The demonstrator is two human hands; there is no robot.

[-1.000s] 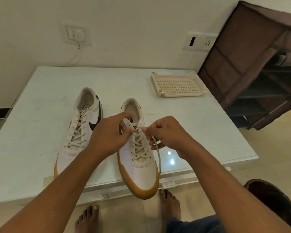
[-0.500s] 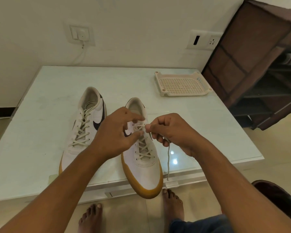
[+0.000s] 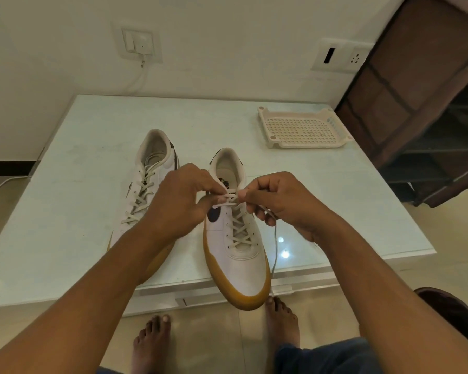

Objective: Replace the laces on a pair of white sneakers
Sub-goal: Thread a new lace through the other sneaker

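On the table (image 3: 79,211), one sneaker (image 3: 243,265) overhangs the front edge, its mate (image 3: 157,149) farther back; left hand (image 3: 179,206) and right hand (image 3: 284,203), fingers curled, each pinch the lace (image 3: 238,230) at its top eyelets.

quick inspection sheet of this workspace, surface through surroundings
surface: glossy pale table, glare near front edge
job's things: worked sneaker laced, toe overhanging table edge; other sneaker laced, beside it; lace end dangles past the edge
clutter: perforated tray, back right
hands: left hand and right hand both pinch the lace at top eyelets
cables: white cable drops from wall switch plate
surroundings: brown shoe rack at right; wall socket
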